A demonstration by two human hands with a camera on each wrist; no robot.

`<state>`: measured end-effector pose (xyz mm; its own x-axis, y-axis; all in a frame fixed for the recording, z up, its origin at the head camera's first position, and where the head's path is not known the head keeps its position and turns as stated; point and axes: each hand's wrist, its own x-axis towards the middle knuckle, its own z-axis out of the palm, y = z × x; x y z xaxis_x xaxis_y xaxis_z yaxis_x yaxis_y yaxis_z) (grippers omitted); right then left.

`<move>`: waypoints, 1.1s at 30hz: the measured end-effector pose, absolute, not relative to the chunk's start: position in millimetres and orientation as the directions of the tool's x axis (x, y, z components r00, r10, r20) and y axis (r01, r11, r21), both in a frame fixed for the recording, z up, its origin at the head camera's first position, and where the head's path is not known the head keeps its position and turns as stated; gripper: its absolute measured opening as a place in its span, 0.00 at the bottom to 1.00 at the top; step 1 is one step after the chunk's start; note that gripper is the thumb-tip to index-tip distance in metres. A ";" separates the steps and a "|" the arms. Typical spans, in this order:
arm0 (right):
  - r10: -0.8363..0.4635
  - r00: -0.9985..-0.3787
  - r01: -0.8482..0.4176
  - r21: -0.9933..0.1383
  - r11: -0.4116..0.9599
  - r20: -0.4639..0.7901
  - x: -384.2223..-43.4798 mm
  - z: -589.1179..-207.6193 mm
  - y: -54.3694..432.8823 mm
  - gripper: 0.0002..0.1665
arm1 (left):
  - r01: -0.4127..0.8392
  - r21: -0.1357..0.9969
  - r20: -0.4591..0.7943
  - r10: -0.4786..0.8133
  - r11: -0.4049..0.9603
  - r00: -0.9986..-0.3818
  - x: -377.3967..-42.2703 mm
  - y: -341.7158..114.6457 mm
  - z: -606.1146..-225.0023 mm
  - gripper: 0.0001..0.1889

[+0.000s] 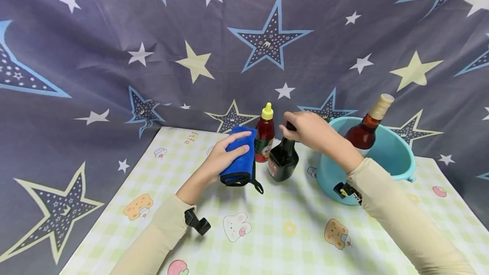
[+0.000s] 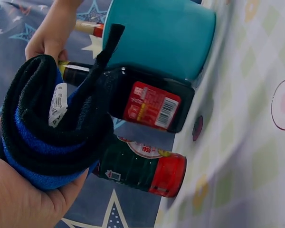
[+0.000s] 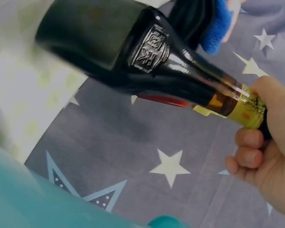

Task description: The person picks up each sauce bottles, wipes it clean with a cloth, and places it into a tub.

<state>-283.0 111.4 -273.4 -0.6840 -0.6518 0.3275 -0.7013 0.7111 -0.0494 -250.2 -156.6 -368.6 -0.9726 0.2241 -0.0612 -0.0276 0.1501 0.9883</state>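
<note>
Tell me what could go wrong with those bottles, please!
1. The right grip holds the dark bottle only near its top, so the heavy-looking lower part might swing or slip.
2. The red sauce bottle stands close to the dark bottle, so a bump could tip it over.
3. The tall bottle leans in the blue bucket with its neck above the rim, so a knock might make it slide or clatter.

My left sleeve (image 1: pixel 153 241): pale beige, long, lightly creased. My right sleeve (image 1: pixel 405 211) matches. Black angular device (image 1: pixel 197 221) worn at the left one's end; second black device (image 1: pixel 347 192) on the right, yellow spot showing. Left hand (image 1: pixel 225 156), right hand (image 1: pixel 311 128) both bare.
</note>
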 end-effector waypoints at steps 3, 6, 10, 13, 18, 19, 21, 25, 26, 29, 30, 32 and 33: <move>-0.714 -0.606 -0.764 -0.008 0.645 0.350 -284.9 -277.3 110.2 0.16 | -0.033 0.989 -0.067 0.232 0.147 -0.971 -251.6 -153.6 -366.6 0.22; -0.761 -0.525 -0.811 0.047 0.583 0.381 -286.5 -281.4 107.8 0.14 | -0.038 0.989 -0.072 0.235 0.144 -0.969 -251.8 -152.3 -366.4 0.22; -0.796 -0.462 -0.847 0.071 0.527 0.392 -289.0 -285.8 106.1 0.12 | -0.040 0.992 -0.069 0.250 0.121 -0.966 -253.0 -150.2 -367.8 0.23; -0.814 -0.433 -0.868 0.064 0.492 0.388 -290.5 -289.7 105.1 0.11 | -0.037 0.994 -0.062 0.266 0.098 -0.962 -254.7 -148.6 -369.3 0.23; -0.831 -0.366 -0.888 0.111 0.447 0.418 -290.4 -296.6 101.9 0.10 | -0.030 0.997 -0.051 0.283 0.077 -0.958 -257.2 -145.6 -370.5 0.23; -0.834 -0.347 -0.889 0.131 0.438 0.429 -289.6 -297.4 100.9 0.10 | -0.026 0.997 -0.046 0.286 0.072 -0.957 -257.5 -144.9 -370.3 0.23; -0.838 -0.310 -0.890 0.174 0.422 0.448 -288.4 -299.3 99.1 0.11 | -0.022 0.998 -0.038 0.289 0.059 -0.957 -257.8 -143.4 -370.0 0.23; -0.845 -0.253 -0.885 0.240 0.399 0.472 -287.1 -302.2 96.2 0.10 | -0.022 0.999 -0.030 0.300 0.028 -0.953 -257.9 -140.0 -368.9 0.23; -0.845 -0.246 -0.883 0.249 0.398 0.475 -287.1 -302.7 95.7 0.09 | -0.022 0.999 -0.028 0.301 0.023 -0.953 -257.8 -139.2 -368.5 0.23; -0.842 -0.239 -0.878 0.263 0.400 0.483 -287.8 -304.5 95.3 0.09 | -0.016 1.000 -0.021 0.300 0.019 -0.954 -258.2 -137.2 -367.4 0.23; -0.838 -0.244 -0.876 0.259 0.406 0.488 -288.4 -305.2 95.5 0.09 | -0.013 1.000 -0.018 0.298 0.020 -0.954 -258.3 -136.7 -367.1 0.23; -0.826 -0.261 -0.874 0.241 0.422 0.499 -289.7 -307.1 96.5 0.09 | -0.008 1.000 -0.014 0.293 0.023 -0.956 -258.8 -135.9 -367.1 0.23; -0.818 -0.273 -0.873 0.227 0.432 0.507 -290.3 -308.1 97.1 0.09 | -0.006 1.000 -0.013 0.291 0.025 -0.957 -259.3 -135.5 -367.5 0.23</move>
<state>-290.3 97.1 -308.1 -0.2729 -0.8177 0.5069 -0.8726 0.4322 0.2274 -259.3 -135.5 -367.5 -0.9566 0.2912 -0.0134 -0.0064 0.0250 0.9997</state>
